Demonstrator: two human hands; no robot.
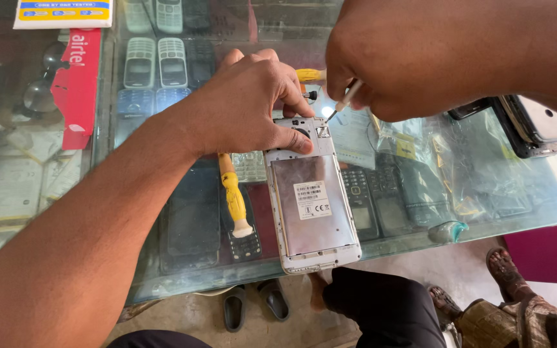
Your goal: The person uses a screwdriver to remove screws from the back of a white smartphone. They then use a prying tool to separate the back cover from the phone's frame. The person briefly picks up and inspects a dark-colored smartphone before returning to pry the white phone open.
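Head view looks down on a glass counter (420, 240), where an opened phone (311, 206) lies face down near the middle of the frame, its back cover off and a silvery metal plate with a white label showing. The left hand (246, 103) comes in from the lower left and rests on the phone's upper end, fingers curled and the thumb (291, 138) pressed flat beside the camera opening, pinning the phone to the glass. The right hand (414, 58) enters from the upper right, closed into a loose fist around a thin screwdriver (343, 103) whose tip touches the phone's upper right corner. Just left of the phone lies a yellow-handled tool (234, 196) with a white end, apart from both hands. Another yellow handle (309, 75) shows behind the left hand's fingers; whether the hand touches it I cannot tell. Clear plastic bags (433, 174) with small parts sit right of the phone, and a dark phone case (530, 125) lies at the right edge. Under the glass, at the upper left, rows of old keypad phones (156, 61) are on display beside a red card (80, 87). Sandals (253, 306) show on the floor below the counter's edge.
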